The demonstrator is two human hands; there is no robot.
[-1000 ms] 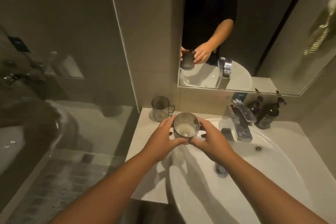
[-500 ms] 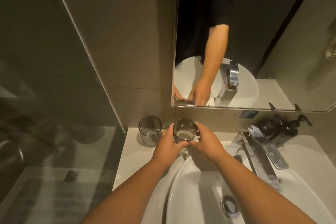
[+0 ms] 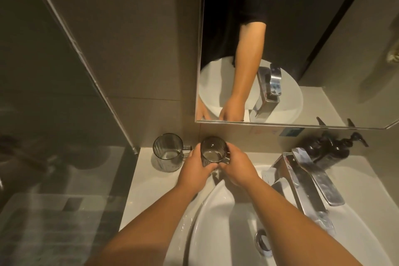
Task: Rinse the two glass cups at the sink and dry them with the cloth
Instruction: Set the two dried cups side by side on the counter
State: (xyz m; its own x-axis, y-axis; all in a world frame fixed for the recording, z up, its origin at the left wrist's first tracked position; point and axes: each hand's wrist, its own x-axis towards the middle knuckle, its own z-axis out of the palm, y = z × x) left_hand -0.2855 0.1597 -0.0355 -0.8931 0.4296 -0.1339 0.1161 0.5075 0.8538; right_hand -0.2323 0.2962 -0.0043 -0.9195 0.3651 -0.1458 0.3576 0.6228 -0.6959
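Both hands, left grip (image 3: 195, 170) and right grip (image 3: 238, 168), clasp one ribbed glass cup (image 3: 212, 151) (upright) beside the second cup (image 3: 168, 149) on the desk (image 3: 151, 179).

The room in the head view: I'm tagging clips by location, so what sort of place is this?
Most likely a bathroom: a white sink with a chrome faucet, a wall mirror above, and pump bottles beside it.

The second glass cup (image 3: 168, 151) stands just left of the held cup (image 3: 213, 150), crowding that side. The faucet (image 3: 306, 181) and dark pump bottles (image 3: 330, 149) block the right; bare counter (image 3: 151, 188) lies open in front.
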